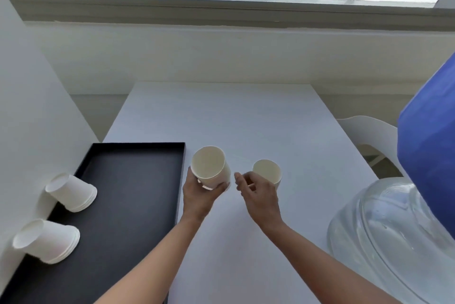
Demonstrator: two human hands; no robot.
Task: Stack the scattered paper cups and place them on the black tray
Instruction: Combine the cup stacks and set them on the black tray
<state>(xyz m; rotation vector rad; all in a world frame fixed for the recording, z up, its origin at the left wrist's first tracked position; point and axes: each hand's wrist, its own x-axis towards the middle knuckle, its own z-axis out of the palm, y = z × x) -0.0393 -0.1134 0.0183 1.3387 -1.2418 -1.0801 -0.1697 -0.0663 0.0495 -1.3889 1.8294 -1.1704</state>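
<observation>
head view: left hand grips plain white cup; right hand by second cup, grip unclear.

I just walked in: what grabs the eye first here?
Two bare hands over the table: the left hand holds a paper cup, the right hand is at a second cup. On the black tray at left stand two upside-down cup stacks; a big water bottle sits right.

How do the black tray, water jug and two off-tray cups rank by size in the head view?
1. black tray
2. water jug, partly cropped
3. left cup and right cup: left looks larger, but it's held nearer the camera, so unranked.
</observation>
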